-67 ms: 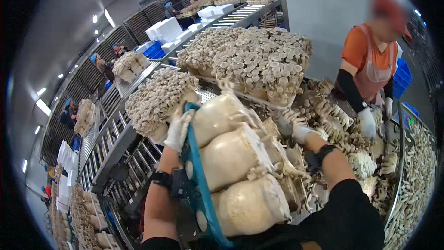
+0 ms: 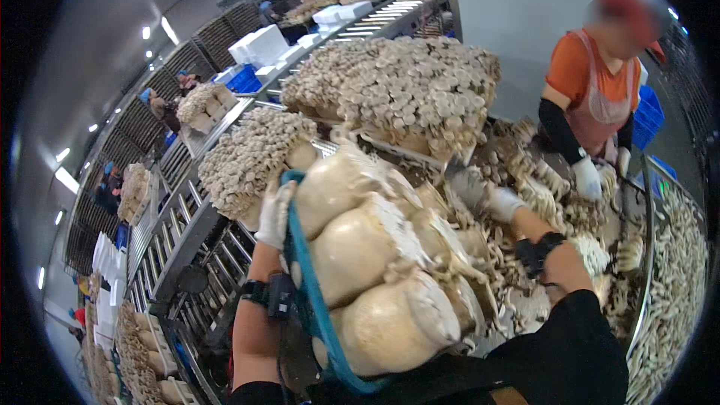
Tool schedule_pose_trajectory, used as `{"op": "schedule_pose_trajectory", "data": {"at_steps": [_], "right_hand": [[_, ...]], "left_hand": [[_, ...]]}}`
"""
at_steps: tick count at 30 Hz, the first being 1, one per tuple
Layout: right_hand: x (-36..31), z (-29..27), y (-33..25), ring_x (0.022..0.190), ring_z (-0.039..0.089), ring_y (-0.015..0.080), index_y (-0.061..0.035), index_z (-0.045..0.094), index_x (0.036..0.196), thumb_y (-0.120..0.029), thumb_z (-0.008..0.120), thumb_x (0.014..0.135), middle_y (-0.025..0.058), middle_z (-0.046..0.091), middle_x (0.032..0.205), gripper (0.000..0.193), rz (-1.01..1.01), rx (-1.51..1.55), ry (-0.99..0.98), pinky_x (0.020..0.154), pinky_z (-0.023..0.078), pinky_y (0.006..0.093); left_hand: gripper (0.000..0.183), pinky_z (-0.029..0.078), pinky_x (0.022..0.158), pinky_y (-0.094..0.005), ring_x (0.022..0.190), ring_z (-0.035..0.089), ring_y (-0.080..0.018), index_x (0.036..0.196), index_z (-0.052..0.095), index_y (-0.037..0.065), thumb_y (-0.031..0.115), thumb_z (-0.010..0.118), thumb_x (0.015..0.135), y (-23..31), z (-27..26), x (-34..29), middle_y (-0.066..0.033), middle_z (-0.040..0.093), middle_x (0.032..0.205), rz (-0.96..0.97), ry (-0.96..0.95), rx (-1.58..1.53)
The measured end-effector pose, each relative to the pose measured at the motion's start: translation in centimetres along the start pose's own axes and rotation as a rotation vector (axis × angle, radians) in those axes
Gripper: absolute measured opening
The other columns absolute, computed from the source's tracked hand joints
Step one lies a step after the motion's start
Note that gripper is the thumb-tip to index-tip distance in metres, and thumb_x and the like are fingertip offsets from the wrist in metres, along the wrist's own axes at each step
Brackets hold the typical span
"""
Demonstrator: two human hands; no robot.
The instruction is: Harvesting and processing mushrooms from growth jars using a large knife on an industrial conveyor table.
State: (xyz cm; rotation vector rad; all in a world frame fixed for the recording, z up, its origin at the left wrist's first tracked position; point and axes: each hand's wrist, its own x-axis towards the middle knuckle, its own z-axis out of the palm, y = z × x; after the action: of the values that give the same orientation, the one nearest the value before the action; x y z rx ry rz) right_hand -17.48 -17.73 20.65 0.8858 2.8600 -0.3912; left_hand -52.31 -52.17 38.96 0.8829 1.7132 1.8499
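Note:
My left hand [image 2: 273, 215], in a white glove, is closed over the upper corner of a teal plastic crate [image 2: 310, 270]. The crate is tipped on its side, with several bulging, cream-coloured mushroom growing blocks [image 2: 358, 253] in it. Their cut, ragged ends face right. Past those ends is my right hand [image 2: 504, 203], also gloved, with its fingers curled. A greyish blurred thing [image 2: 469, 186] shows at its fingertips; I cannot make out what it is. Loose mushroom clusters [image 2: 551, 187] lie around and beyond this hand.
Large mushroom clumps [image 2: 420, 94] stand on the far side, with another clump [image 2: 255, 154] left of the crate. A roller conveyor [image 2: 176, 236] runs along the left. A co-worker [image 2: 592, 97] stands at the right, by a metal-edged bin of mushrooms [image 2: 671, 277].
The crate and its blocks have shifted slightly left and tilted, along with my left hand. My right hand has moved a little to the right and up, away from the block ends.

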Motion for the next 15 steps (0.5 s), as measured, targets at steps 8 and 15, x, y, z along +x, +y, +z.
{"op": "schedule_pose_trajectory", "data": {"at_steps": [8, 15], "right_hand": [[-29.2, -0.5, 1.0, 0.103, 0.053, 0.0204, 0.0054, 0.042, 0.13, -0.002, 0.052, 0.089, 0.0125, 0.054, 0.119, 0.043, 0.527, 0.781, 0.668, 0.09, 0.042, 0.0271], [-45.8, 6.6, -5.4, 0.069, 0.061, 0.0327, -0.0004, 0.057, 0.109, -0.003, 0.058, 0.077, 0.0181, 0.058, 0.082, 0.032, 0.41, 0.055, 0.298, 0.061, 0.049, 0.0412]], "left_hand": [[0.051, 0.042, 0.099, -0.037, 0.114, 0.054, -0.025, 0.132, 0.044, 0.0, 0.036, 0.037, 0.097, -7.9, -4.8, -14.2, -0.0146, 0.054, 0.126, -0.161, 0.109, -0.374], [0.06, 0.033, 0.108, -0.0412, 0.128, 0.042, -0.0278, 0.138, 0.037, 0.002, 0.045, 0.03, 0.096, -23.7, -4.4, -20.5, -0.0124, 0.042, 0.14, -0.204, 0.576, -0.541]]}}
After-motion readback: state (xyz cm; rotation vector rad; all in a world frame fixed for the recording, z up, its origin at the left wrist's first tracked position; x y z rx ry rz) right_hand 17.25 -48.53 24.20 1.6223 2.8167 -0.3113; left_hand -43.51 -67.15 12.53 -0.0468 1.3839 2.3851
